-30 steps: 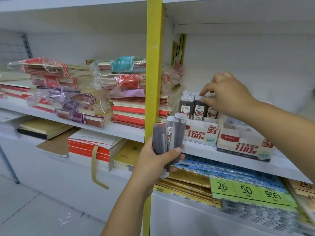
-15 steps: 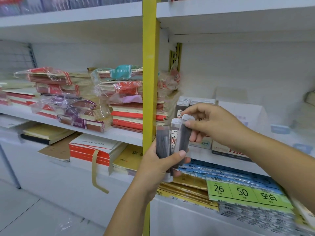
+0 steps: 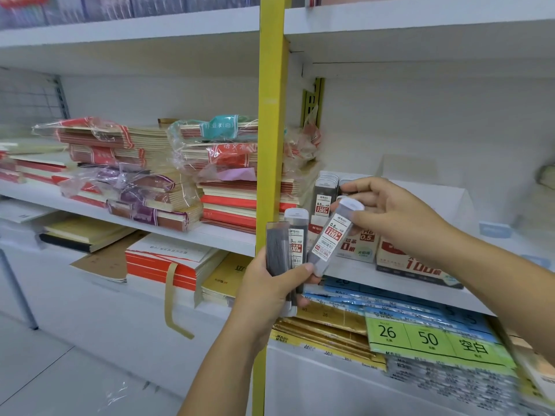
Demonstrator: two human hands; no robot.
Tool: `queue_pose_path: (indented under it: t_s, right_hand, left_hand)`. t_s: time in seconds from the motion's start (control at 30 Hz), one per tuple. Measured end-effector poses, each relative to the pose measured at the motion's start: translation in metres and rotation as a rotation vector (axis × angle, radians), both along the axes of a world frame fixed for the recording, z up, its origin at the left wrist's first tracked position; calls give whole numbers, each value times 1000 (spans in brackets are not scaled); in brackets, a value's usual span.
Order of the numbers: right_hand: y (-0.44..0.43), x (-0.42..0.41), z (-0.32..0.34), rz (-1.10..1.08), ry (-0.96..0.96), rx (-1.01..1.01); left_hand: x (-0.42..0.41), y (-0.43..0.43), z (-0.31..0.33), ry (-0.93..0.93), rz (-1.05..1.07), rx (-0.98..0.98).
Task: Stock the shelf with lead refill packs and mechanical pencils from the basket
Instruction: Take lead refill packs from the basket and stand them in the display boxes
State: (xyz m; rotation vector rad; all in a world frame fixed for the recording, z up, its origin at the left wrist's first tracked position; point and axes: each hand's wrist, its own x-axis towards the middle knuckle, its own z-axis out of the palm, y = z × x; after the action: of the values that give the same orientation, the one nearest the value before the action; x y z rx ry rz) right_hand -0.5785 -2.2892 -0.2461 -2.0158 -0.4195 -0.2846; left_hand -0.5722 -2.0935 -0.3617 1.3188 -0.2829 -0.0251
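My left hand [image 3: 271, 288] grips a small bunch of upright lead refill packs [image 3: 285, 247], dark tubes with red and white labels, in front of the yellow post. My right hand [image 3: 396, 217] pinches the white cap end of one tilted refill pack [image 3: 330, 238], whose lower end still lies against my left thumb. Behind them on the white shelf [image 3: 360, 273] stands an open display box [image 3: 359, 246] with more refill packs [image 3: 324, 195] upright in it. A second display box [image 3: 417, 265] stands to its right. No basket or mechanical pencils are in view.
A yellow upright post [image 3: 271, 130] splits the shelving. Stacks of wrapped notebooks [image 3: 144, 175] fill the shelf to the left. Below lie blue and gold paper packs [image 3: 345, 313] and a green label with 26 and 50 [image 3: 429, 340]. White back wall space lies right of the boxes.
My right hand came back from the display box to the bunch in my left hand, took one refill pack by its cap, and is now tilting it away to the right.
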Motion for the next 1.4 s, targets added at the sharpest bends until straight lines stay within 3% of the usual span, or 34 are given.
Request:
queue_pose_path:
  t_s: [0.13, 0.27, 0.47, 0.57, 0.83, 1.07, 1.27, 1.4]
  right_hand:
    - [1, 0, 5, -45, -43, 21]
    - [-10, 7, 30, -259, -325, -18]
    - [-12, 29, 39, -334, -469, -334]
    - [-12, 39, 36, -327, -454, -464]
    - [-20, 47, 33, -350, -427, -500]
    - [-17, 48, 22, -366, -431, -698]
    - [-12, 51, 21, -344, -333, -640]
    - [-16, 55, 28, -369, -276, -440]
  left_hand:
    - [1, -2, 1, 7, 10, -56]
    - [5, -1, 4, 29, 59, -101]
    - [10, 2, 0, 32, 85, -103]
    - [12, 2, -1, 29, 90, -98]
    - [11, 0, -2, 37, 89, -70]
    - [10, -2, 0, 47, 96, -60]
    - [8, -3, 1, 44, 91, -48]
    - [7, -1, 2, 34, 90, -40]
